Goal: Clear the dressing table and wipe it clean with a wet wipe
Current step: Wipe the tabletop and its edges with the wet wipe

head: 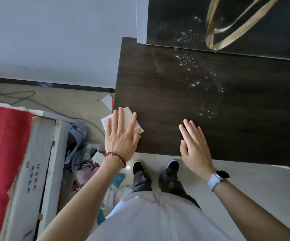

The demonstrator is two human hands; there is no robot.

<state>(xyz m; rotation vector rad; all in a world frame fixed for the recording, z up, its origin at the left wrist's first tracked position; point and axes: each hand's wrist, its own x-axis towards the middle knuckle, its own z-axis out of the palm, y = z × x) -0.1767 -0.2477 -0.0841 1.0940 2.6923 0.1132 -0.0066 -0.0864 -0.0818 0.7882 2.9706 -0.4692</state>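
Note:
The dark wooden dressing table [219, 101] fills the right half of the head view, with shiny wet speckles across its middle and back. A folded white wet wipe [132, 113] lies at the table's front left corner, partly over the edge. My left hand [121, 136] presses flat on the wipe with straight fingers. My right hand [195, 145] rests flat on the table near its front edge, fingers straight, holding nothing.
A mirror [227, 21] stands at the back of the table against the white wall. On the floor to the left lie a heap of bags and small items [87, 162], a cable [19, 96] and a white box with red cloth [7, 153]. My feet [155, 165] stand just before the table.

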